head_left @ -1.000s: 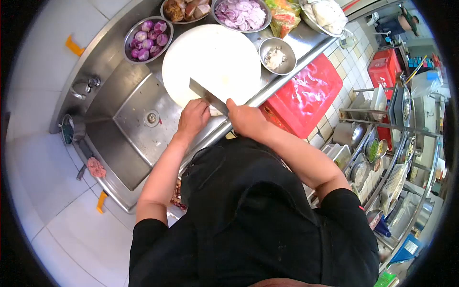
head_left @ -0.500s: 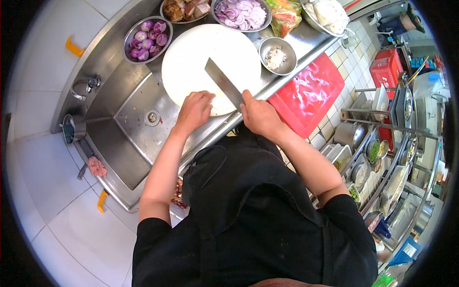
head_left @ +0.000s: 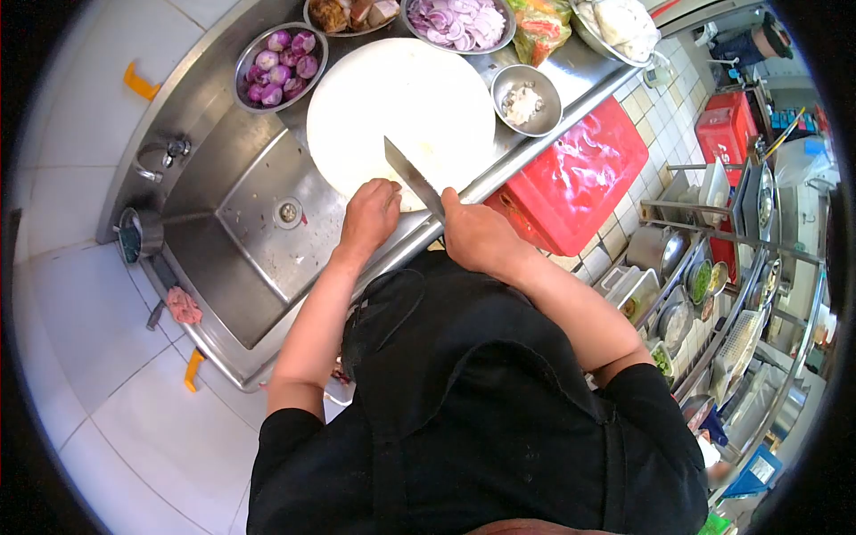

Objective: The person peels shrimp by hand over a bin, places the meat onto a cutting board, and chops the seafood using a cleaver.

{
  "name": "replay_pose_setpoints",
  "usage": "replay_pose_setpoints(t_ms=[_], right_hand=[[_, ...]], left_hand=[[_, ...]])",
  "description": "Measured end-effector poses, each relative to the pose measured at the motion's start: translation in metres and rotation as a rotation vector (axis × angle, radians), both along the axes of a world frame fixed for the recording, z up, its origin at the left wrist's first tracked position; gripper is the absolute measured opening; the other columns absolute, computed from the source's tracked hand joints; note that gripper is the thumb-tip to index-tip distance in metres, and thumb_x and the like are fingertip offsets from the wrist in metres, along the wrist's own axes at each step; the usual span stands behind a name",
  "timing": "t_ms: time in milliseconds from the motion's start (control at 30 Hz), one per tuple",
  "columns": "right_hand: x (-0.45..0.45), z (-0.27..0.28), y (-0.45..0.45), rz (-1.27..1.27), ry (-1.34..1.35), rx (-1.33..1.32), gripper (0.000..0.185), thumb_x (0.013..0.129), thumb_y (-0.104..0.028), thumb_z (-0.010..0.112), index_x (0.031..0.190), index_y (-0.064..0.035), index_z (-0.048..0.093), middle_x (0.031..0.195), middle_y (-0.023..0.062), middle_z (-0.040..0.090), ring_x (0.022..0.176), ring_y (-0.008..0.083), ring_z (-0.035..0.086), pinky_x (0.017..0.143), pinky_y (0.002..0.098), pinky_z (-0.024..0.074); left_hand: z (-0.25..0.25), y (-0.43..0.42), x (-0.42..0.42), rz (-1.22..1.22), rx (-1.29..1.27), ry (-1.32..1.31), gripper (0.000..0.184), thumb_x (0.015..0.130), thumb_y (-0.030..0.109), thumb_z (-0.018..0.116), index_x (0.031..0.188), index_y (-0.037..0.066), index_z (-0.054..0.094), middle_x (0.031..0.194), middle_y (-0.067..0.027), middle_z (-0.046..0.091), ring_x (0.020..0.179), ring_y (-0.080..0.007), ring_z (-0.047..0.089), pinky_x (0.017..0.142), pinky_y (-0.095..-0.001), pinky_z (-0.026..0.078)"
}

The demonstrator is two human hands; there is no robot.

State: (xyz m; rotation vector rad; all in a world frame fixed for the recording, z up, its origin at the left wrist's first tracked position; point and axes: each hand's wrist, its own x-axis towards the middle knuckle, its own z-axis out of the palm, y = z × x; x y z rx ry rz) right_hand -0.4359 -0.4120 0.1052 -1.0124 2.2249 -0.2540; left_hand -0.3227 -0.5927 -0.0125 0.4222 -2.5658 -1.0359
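My right hand [head_left: 481,236] is closed round the handle of a broad kitchen knife [head_left: 410,176]. Its blade points up and left over the near part of a round white cutting board [head_left: 401,98]. My left hand [head_left: 371,217] is at the board's near edge, left of the blade, with its fingers curled in. Whatever may be under those fingers is hidden. Beyond the board stand a bowl of peeled purple onions [head_left: 278,69] and a bowl of onion slices [head_left: 456,25]. A small metal bowl [head_left: 527,100] with pale chopped bits sits to its right.
A steel sink [head_left: 259,223] with a tap [head_left: 160,159] lies to the left. Bowls of meat chunks [head_left: 352,13] and something white [head_left: 621,31] flank a plastic bag [head_left: 539,31] at the back. Below the counter's right edge is a red container [head_left: 580,178]; racks [head_left: 713,232] stand further right.
The knife and my right hand have come slightly nearer to me, and the blade looks narrower, turned more edge-on. My left hand has drawn back a little and its fingers are curled tighter.
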Motion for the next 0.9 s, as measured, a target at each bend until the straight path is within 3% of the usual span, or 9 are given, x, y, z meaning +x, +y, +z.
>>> replay_pose_setpoints(t_ms=[167,333,400,600,767,900], right_hand=[[0.012,-0.014,0.000,-0.020,-0.009,0.068,0.022,0.095,-0.001,0.050,0.116,0.0049,0.045,0.085,0.0289,0.072,0.088,0.0472,0.073,0.077,0.0560,0.0580],[0.010,-0.034,-0.006,-0.027,0.062,-0.046,0.020,0.093,-0.001,0.055,0.110,0.0028,0.045,0.085,0.0280,0.072,0.088,0.0463,0.074,0.076,0.0564,0.0583],[-0.003,-0.024,-0.015,-0.018,0.076,-0.099,0.021,0.093,-0.002,0.055,0.111,0.0031,0.046,0.087,0.0284,0.072,0.089,0.0465,0.074,0.078,0.0563,0.0583],[0.010,0.021,-0.014,-0.030,-0.060,0.070,0.022,0.094,-0.004,0.053,0.112,0.0063,0.048,0.096,0.0329,0.072,0.095,0.0487,0.073,0.084,0.0566,0.0573],[0.017,-0.041,-0.002,-0.092,-0.004,-0.050,0.019,0.096,-0.003,0.050,0.113,0.0052,0.047,0.094,0.0317,0.072,0.093,0.0483,0.073,0.081,0.0577,0.0573],[-0.012,-0.014,-0.020,-0.012,0.069,-0.041,0.023,0.096,-0.005,0.050,0.118,0.0007,0.048,0.092,0.0279,0.073,0.092,0.0465,0.073,0.079,0.0581,0.0565]], left_hand=[[-0.007,-0.002,-0.004,-0.034,-0.013,-0.014,0.013,0.091,0.006,0.072,0.102,-0.001,0.075,0.100,-0.0165,0.072,0.095,-0.0347,0.070,0.085,-0.0410,0.057],[-0.004,-0.003,-0.004,-0.082,-0.034,-0.062,0.014,0.092,0.006,0.071,0.104,0.000,0.074,0.101,-0.0175,0.072,0.096,-0.0359,0.070,0.085,-0.0415,0.057],[0.000,-0.008,-0.001,-0.120,0.024,0.001,0.015,0.092,0.006,0.070,0.106,0.000,0.074,0.102,-0.0186,0.073,0.097,-0.0369,0.071,0.085,-0.0422,0.057],[0.000,-0.013,0.001,-0.064,0.035,-0.050,0.012,0.092,0.006,0.070,0.102,0.000,0.073,0.101,-0.0194,0.073,0.096,-0.0374,0.071,0.085,-0.0435,0.056],[-0.007,-0.010,-0.003,-0.043,0.016,0.004,0.007,0.091,0.004,0.070,0.096,0.000,0.074,0.098,-0.0176,0.072,0.094,-0.0382,0.069,0.085,-0.0452,0.056],[-0.014,-0.010,-0.011,-0.060,-0.029,0.006,0.010,0.092,0.006,0.071,0.100,0.000,0.075,0.103,-0.0170,0.074,0.097,-0.0355,0.071,0.087,-0.0408,0.057]])
